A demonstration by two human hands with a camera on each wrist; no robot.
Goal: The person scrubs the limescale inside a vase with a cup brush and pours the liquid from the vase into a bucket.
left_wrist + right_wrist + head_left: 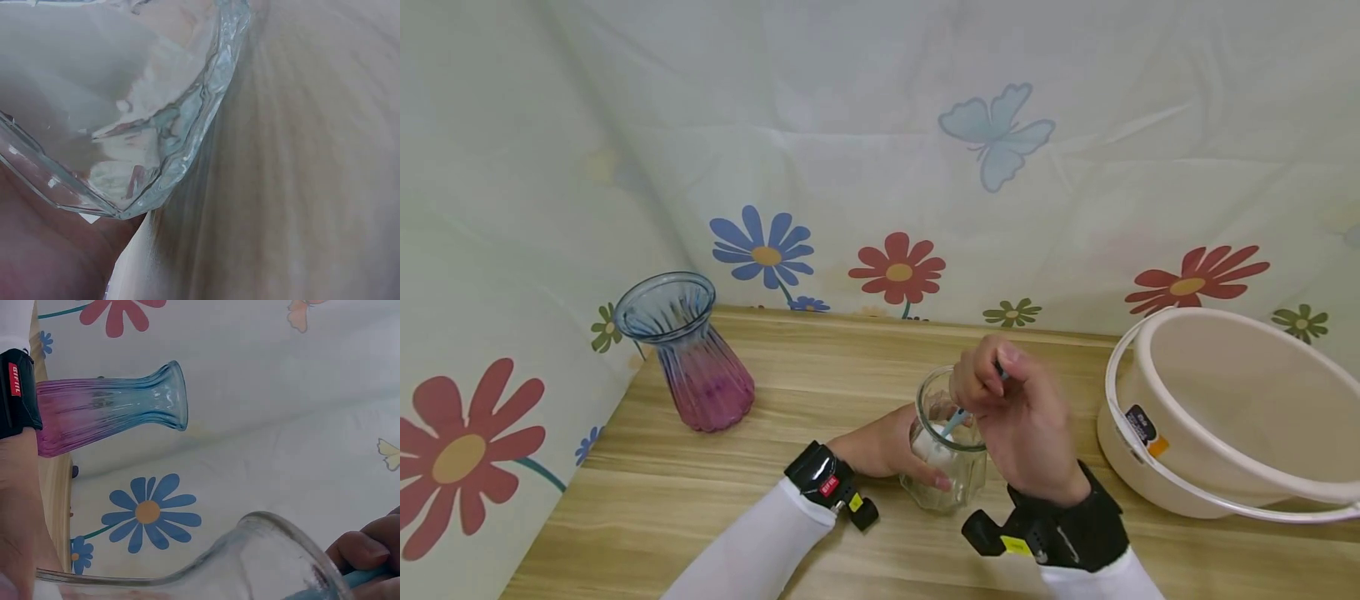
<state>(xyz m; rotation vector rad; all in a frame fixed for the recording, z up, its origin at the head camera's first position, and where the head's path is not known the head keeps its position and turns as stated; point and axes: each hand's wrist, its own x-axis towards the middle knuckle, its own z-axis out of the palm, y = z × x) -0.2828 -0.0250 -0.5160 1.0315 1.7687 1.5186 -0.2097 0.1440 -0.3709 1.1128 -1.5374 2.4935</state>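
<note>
A clear glass vase (955, 493) with a wide rim stands on the wooden table, tilted slightly if at all. My left hand (887, 443) grips its side, the thumb across the front; in the left wrist view the thick faceted glass (187, 125) lies against the palm. Above the rim, my right hand (1026, 417) holds the light-blue handle of a brush (953, 422), which slants down into the vase. Its whitish head is blurred behind the glass. The right wrist view shows fingers (359, 550) curled round the blue handle beside the vase's mouth.
To the left stands a ribbed glass vase (711, 383), blue above and pink below. A cream bucket (1120, 450) with a white handle is close by on the right. Behind the table (820, 367) hangs a flower-printed curtain (850, 150).
</note>
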